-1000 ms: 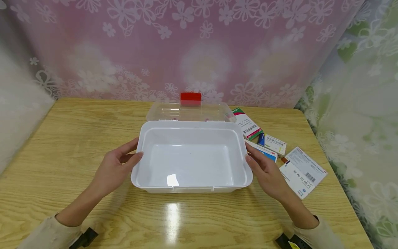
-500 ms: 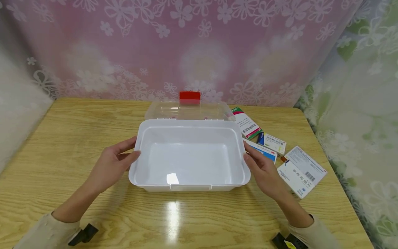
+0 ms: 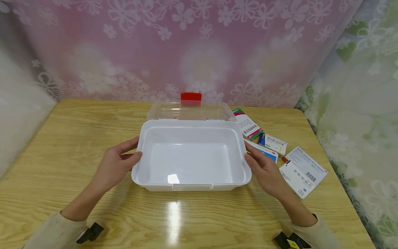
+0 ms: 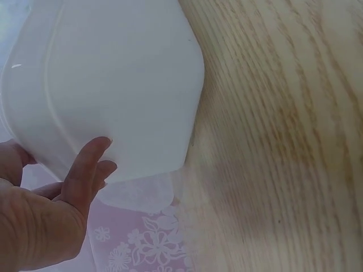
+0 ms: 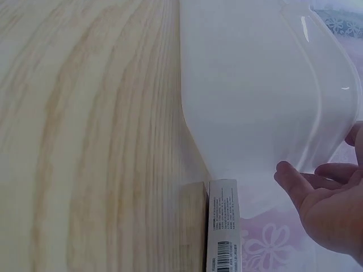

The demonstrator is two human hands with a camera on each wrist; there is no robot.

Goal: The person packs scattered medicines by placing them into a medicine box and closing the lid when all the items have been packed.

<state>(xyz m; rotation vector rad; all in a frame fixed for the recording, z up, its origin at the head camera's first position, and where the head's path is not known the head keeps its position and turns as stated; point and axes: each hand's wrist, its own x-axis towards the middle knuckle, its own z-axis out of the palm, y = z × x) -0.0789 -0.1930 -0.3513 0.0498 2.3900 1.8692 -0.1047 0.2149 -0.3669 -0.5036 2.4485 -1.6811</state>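
Note:
A white plastic box (image 3: 191,162) stands on the wooden table, its inside bare. Its clear lid (image 3: 168,110) with a red latch (image 3: 191,97) lies folded back behind it. The left hand (image 3: 113,166) grips the box's left end, thumb on the rim and fingers against the outer wall, as the left wrist view shows of the hand (image 4: 51,215). At the right end the right hand (image 3: 268,173) holds the rim in the same way; in the right wrist view its fingertips (image 5: 285,168) touch the outer wall (image 5: 249,90).
Several medicine boxes lie to the right: a green and white one (image 3: 247,124), a small white and blue one (image 3: 275,144), one partly behind the right hand (image 3: 267,152), and white ones (image 3: 306,164) nearer the table's right edge. A flowered curtain (image 3: 205,52) hangs behind the table.
Both hands keep their hold on the box. The box shows only slight shifts in view, along with the rest of the scene.

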